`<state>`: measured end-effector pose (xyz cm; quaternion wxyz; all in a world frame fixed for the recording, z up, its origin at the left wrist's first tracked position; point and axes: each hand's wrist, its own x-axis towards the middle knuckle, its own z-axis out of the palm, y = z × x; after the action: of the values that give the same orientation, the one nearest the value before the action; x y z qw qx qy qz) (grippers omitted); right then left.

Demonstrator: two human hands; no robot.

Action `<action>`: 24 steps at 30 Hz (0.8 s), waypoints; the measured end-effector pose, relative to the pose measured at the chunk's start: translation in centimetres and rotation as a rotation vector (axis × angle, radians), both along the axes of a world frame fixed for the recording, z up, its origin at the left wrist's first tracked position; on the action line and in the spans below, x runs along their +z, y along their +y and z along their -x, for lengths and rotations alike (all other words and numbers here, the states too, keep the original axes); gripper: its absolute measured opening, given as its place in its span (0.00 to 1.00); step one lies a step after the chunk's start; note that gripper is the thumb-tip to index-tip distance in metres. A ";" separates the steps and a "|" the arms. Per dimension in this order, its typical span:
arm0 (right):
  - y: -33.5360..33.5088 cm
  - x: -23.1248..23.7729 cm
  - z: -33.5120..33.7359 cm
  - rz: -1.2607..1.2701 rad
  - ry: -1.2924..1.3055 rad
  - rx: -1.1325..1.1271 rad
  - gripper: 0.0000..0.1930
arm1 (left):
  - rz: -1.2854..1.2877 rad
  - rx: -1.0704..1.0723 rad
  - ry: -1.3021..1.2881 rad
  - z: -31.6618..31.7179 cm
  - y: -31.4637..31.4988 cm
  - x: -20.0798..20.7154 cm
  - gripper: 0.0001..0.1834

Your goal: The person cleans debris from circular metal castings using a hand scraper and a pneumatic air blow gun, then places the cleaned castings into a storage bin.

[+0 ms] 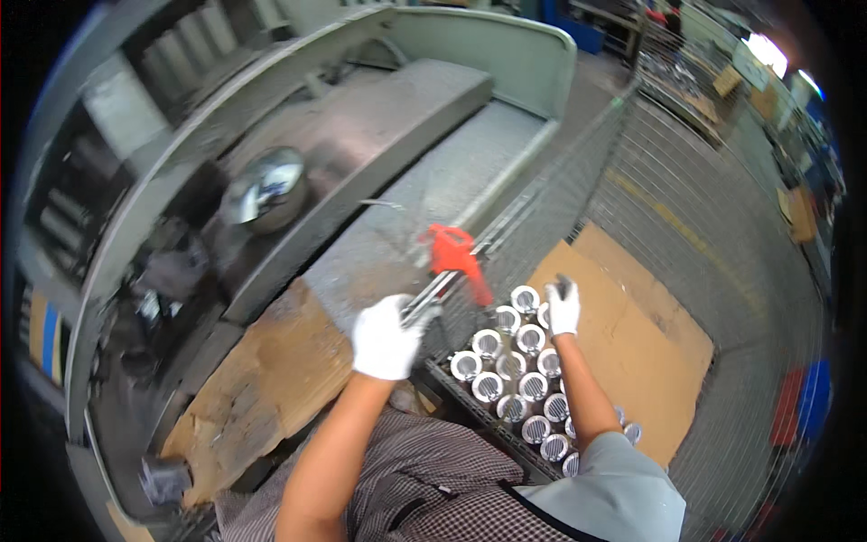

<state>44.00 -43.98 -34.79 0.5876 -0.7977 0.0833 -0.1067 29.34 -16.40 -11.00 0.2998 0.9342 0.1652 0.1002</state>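
My left hand (386, 336), in a white glove, is closed around the near end of a long tool (452, 257) with shiny metal bars and a bright red part. The tool points away and to the right, and motion blurs its red end, so its exact kind does not show. Several round metal parts with ribbed centres (510, 366) stand in rows in a dark crate (438, 370) below and to the right. My right hand (563, 307), gloved in white with dirty fingertips, is over the crate's far side, fingers stretched out beside one metal part.
Flat cardboard (646, 334) lies right of the crate, on wire mesh (722, 208). To the left is a machine with a grey-green rim (528, 41), a shiny round metal dome (271, 185) and a stained cardboard sheet (271, 379). Another laden table (682, 90) stands far right.
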 end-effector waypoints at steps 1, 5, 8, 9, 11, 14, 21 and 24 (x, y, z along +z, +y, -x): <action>2.1 4.6 0.6 -0.062 -0.104 0.049 0.20 | 0.031 -0.043 0.030 0.4 0.2 0.7 0.28; 8.7 19.4 5.9 -0.190 -0.519 0.235 0.19 | -0.106 -0.235 0.067 3.0 1.0 3.6 0.30; 12.8 24.2 8.6 -0.075 -0.652 0.543 0.18 | -0.155 -0.311 0.068 7.3 3.9 6.6 0.28; 14.3 24.9 9.2 -0.024 -0.637 0.644 0.18 | -0.251 -0.261 0.059 8.9 5.3 6.7 0.28; 16.4 25.6 9.2 0.201 -0.606 0.790 0.16 | -0.373 -0.167 0.070 12.7 8.6 8.6 0.27; 19.7 27.8 10.3 0.774 -0.617 0.777 0.13 | -0.331 0.214 0.303 21.6 15.0 15.2 0.27; 21.0 26.5 9.2 0.510 -0.742 0.561 0.11 | -0.540 1.218 0.275 44.4 27.8 15.9 0.33; 21.7 25.9 9.1 0.528 -0.804 0.511 0.10 | -0.625 1.093 0.344 47.7 29.0 11.1 0.26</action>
<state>34.94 -22.30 -8.90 0.3602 -0.8092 -0.3742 -0.2745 -18.38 12.64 0.06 -0.1109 0.7614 0.6252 0.1308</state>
